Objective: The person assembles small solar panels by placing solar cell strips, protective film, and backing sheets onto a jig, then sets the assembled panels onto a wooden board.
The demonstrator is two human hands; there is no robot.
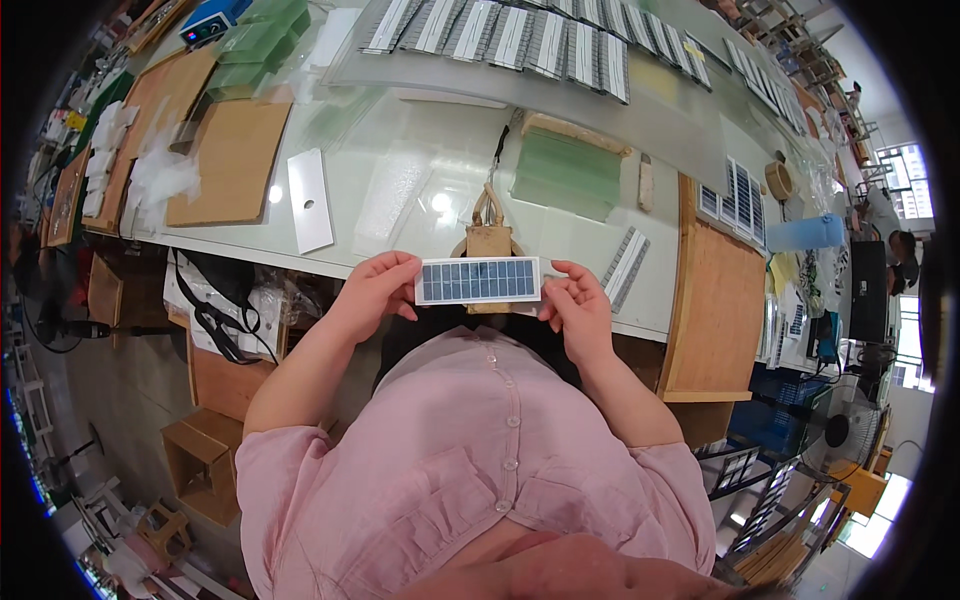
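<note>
A small solar panel (pixel 478 281), blue cells in a white border, is held level in front of my chest, just past the table's near edge. My left hand (pixel 383 284) pinches its left end between thumb and fingers. At the opposite end, my right hand (pixel 578 303) grips the short edge the same way. Behind the panel, partly covered by it, stands a tan block-like fixture (pixel 489 240) with a cable running back from it. A white plate with a small hole (pixel 310 201) lies on the table to the left.
Rows of panel strips (pixel 506 36) lie on a translucent sheet at the back. Green glass sheets (pixel 568 172) rest right of centre. Brown cardboard (pixel 229 163) lies at left. A wooden board (pixel 712 310) stands at right, with more solar panels (pixel 742 195) and a blue roll (pixel 806 233) beyond.
</note>
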